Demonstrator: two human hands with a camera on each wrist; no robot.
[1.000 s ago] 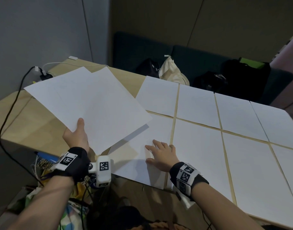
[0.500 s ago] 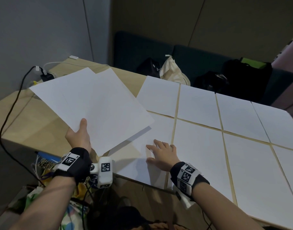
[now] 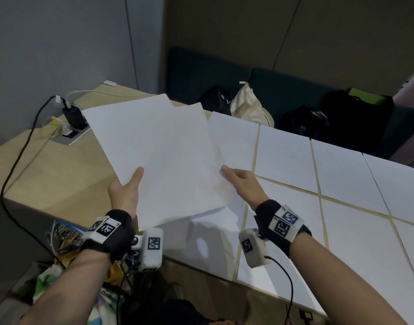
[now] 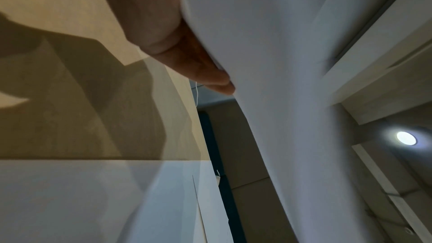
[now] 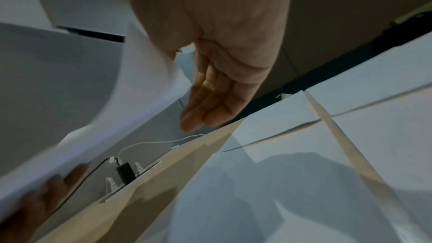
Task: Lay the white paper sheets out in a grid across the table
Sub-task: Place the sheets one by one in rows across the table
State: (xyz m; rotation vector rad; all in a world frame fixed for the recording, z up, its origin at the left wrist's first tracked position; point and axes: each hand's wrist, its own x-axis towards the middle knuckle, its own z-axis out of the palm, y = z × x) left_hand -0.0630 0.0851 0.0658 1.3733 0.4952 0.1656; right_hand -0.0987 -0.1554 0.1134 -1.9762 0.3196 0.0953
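My left hand (image 3: 127,186) holds a fanned stack of white sheets (image 3: 159,156) above the left part of the wooden table (image 3: 48,165), thumb on top and fingers (image 4: 187,53) beneath the stack (image 4: 268,62). My right hand (image 3: 240,181) is raised at the stack's right edge, its thumb at the paper. In the right wrist view its fingers (image 5: 208,99) are straight below the stack (image 5: 70,90), with a gap between. Several white sheets (image 3: 283,156) lie flat in a grid over the right of the table.
A power socket with plugged chargers (image 3: 69,127) and a black cable (image 3: 18,160) sit at the table's far left corner. Bags (image 3: 248,106) and a black backpack (image 3: 342,118) rest on the bench behind. Bare wood shows left of the grid.
My right hand has lifted off the sheet on the table and come up to the stack's right edge. My left hand has swung the stack rightward and nearer to me.
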